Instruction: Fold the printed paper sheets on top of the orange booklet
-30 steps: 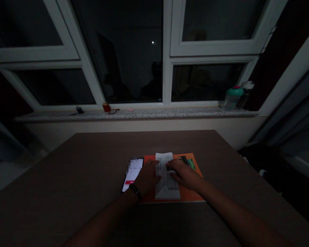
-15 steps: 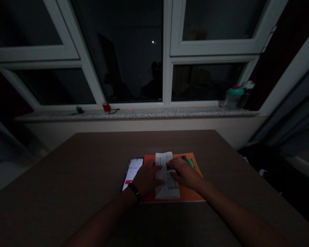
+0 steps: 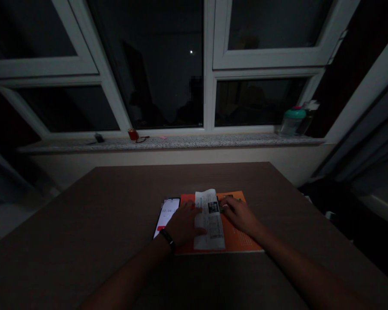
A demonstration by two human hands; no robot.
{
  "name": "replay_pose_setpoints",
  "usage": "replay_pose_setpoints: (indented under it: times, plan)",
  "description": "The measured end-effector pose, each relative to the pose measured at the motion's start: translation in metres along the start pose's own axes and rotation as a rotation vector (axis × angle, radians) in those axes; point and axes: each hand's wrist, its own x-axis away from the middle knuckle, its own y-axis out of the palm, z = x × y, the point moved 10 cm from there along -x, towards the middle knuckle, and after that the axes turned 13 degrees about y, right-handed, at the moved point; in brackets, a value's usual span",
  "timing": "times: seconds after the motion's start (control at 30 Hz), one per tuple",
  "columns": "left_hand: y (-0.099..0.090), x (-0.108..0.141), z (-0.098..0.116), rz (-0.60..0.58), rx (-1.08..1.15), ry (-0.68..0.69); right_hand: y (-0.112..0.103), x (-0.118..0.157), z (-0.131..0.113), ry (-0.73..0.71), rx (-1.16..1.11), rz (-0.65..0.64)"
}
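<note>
A folded sheet of printed white paper (image 3: 210, 232) lies on an orange-and-red booklet (image 3: 242, 234) on the table. My left hand (image 3: 184, 221) lies across the booklet's red part, fingers stretched and apart, fingertips and thumb on the paper's left edge. By the paper's right edge, my right hand (image 3: 241, 213) rests over the orange part with its fingers curled and thumb close to the index finger. What lies between those fingertips is too dark to make out. A lit phone (image 3: 168, 213) lies left of the booklet, partly behind my left hand.
Beyond the brown table (image 3: 132, 193) runs a speckled stone windowsill (image 3: 194, 141) under dark windows. On it stand a small red jar (image 3: 133, 134), a small dark bottle (image 3: 99, 137) and a clear container with a teal lid (image 3: 294, 114). Curtains hang at both sides.
My right hand has slid right, off the paper's face to its right edge, and its fingers have curled more. A dark printed picture on the paper now shows. My left hand stays nearly still.
</note>
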Motion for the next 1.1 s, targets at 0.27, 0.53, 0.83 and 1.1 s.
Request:
replay_pose_setpoints:
  times: [0.27, 0.53, 0.83, 1.1]
  plan:
    - [0.003, 0.0, -0.002, 0.012, -0.007, 0.008, 0.006, 0.002, 0.001, 0.02, -0.026, -0.01]
    - [0.002, 0.0, 0.001, -0.004, -0.007, 0.004, 0.008, 0.0, 0.004, 0.049, 0.011, -0.024]
    - [0.003, 0.001, 0.0, -0.024, -0.01, 0.001, 0.013, -0.002, 0.006, 0.054, 0.009, -0.022]
    - [0.007, 0.0, 0.0, -0.025, -0.04, 0.036, 0.011, -0.004, 0.005, 0.048, -0.002, -0.024]
